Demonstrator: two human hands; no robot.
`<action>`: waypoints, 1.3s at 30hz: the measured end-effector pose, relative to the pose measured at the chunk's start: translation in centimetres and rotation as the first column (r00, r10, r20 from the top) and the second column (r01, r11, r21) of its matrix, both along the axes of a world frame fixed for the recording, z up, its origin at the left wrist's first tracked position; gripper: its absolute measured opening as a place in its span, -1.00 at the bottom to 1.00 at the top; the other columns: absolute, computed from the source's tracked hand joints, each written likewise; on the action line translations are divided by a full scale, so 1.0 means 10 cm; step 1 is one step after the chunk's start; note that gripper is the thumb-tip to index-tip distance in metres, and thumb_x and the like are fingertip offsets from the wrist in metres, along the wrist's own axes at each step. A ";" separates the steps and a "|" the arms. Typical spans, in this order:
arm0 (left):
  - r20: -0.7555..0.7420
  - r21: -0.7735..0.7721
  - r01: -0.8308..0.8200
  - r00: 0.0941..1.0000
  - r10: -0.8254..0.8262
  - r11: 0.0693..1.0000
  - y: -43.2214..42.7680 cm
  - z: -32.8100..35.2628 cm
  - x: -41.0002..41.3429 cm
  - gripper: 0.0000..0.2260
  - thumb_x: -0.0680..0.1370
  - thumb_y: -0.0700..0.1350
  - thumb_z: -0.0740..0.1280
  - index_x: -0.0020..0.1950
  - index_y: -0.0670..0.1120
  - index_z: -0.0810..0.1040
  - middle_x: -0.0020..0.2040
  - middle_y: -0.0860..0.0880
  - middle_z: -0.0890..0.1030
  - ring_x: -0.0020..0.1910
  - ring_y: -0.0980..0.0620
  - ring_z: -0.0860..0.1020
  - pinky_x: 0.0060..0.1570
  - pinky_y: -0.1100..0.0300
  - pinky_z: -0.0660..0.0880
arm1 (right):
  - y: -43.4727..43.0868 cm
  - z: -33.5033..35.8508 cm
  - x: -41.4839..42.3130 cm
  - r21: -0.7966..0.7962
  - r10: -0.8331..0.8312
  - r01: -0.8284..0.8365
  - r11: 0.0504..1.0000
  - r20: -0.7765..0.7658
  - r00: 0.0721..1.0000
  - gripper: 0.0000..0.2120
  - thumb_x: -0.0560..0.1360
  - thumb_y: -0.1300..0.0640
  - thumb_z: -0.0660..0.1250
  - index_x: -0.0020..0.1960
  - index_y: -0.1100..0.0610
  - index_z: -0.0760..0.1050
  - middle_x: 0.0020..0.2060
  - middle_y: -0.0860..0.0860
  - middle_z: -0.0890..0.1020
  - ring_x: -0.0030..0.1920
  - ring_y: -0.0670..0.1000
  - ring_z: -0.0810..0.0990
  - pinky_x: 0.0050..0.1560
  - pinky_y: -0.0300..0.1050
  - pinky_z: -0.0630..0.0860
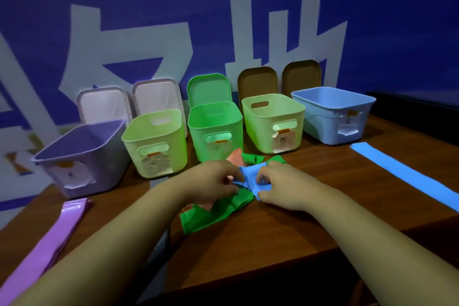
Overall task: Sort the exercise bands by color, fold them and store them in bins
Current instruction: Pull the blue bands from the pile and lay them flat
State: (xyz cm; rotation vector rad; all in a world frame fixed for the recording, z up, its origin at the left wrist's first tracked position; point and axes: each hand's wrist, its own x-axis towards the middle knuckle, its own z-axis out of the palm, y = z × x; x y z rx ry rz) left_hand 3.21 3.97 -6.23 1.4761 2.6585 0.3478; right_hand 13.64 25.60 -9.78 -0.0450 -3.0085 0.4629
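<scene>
Curled fingers of the left hand [216, 179] and right hand [280, 184] pinch a crumpled blue band [248, 175], over green bands [216, 211] and an orange band [236, 158] heaped mid-table [273, 243]. Five open bins [214, 126] line the far edge. A purple band [57, 231] lies near left, a flat blue band [402, 174] right.

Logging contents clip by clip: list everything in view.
purple bin: one, purple, left end
pale green bins: two, pale green, second, fourth
green bin: one, green, middle
blue bin: one, blue, right end
lids: five, pale, green, brown, behind bins
purple bands: layered, purple, table's left
flat blue band: one, blue, table's right
crumpled blue band: one, blue, centre
green bands: count unclear, green, centre pile
orange band: at least one, orange, centre pile
table: one, brown
left hand, right hand: both gripping crumpled blue band
</scene>
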 end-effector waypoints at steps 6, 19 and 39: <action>0.007 0.071 0.011 1.000 -0.012 0.997 0.08 -0.04 -0.11 -0.73 0.62 -0.05 0.44 0.32 0.10 0.63 0.20 0.12 0.66 0.05 0.17 0.60 0.13 0.18 0.55 | 0.08 -0.11 -0.06 -0.199 -0.054 0.015 0.980 -0.192 0.980 -0.93 0.56 -0.01 0.46 -0.09 -0.07 0.61 -0.08 -0.11 0.61 -0.02 -0.05 0.62 0.05 -0.01 0.57; 0.551 0.572 -0.216 0.816 -0.175 0.791 -0.22 0.17 -0.26 -0.86 0.61 -0.16 0.48 0.14 -0.14 0.65 -0.02 -0.06 0.69 -0.06 0.00 0.62 0.04 0.01 0.61 | -0.34 0.48 -0.46 -0.607 -0.079 -0.263 0.750 -0.476 0.876 -0.95 0.63 0.05 0.46 0.04 -0.05 0.71 -0.07 -0.20 0.72 -0.02 -0.22 0.64 -0.05 -0.35 0.50; 0.720 0.644 -0.552 0.672 -0.175 0.529 -0.52 -0.05 -0.52 -0.81 0.51 -0.32 0.40 0.02 -0.07 0.68 -0.19 -0.03 0.55 -0.34 0.08 0.39 -0.42 0.25 0.25 | -0.55 -0.10 -0.82 -0.720 -0.143 -0.059 0.692 -0.216 0.966 -0.79 0.53 0.03 0.56 0.13 -0.11 0.63 -0.03 -0.15 0.67 -0.02 -0.11 0.65 -0.05 -0.31 0.51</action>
